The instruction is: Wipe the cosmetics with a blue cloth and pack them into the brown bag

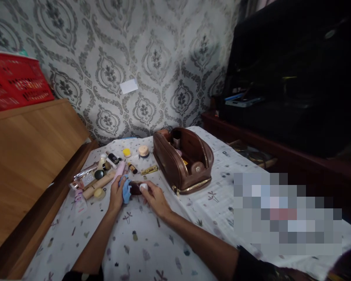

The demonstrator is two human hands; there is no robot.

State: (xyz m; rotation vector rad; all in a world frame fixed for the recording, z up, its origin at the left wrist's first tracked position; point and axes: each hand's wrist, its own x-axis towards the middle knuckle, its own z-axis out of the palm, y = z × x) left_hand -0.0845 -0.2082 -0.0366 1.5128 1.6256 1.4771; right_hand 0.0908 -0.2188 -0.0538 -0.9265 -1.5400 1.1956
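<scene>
Person's L hand (116,193) is curled round a soft, light-blue cloth (126,192), gripping it against one end of a dark-brown, smooth-looking item (135,189). R hand (157,200) pinches a small, rounded white piece (143,187) at the other end; can't tell from here if it's a cap. All this is held just above the white, plant-print cloth sheet (146,249), nr the front L corner of an open, brown, leather-look zip bag (169,168). Beyond the hands: a shiny gold tube (149,170), a squat jar w/ peach lid (143,150) & a small, round yellow pot (126,152). Off L, a pale-pink tube (121,169) lies w/ misc. cosmetics.
</scene>
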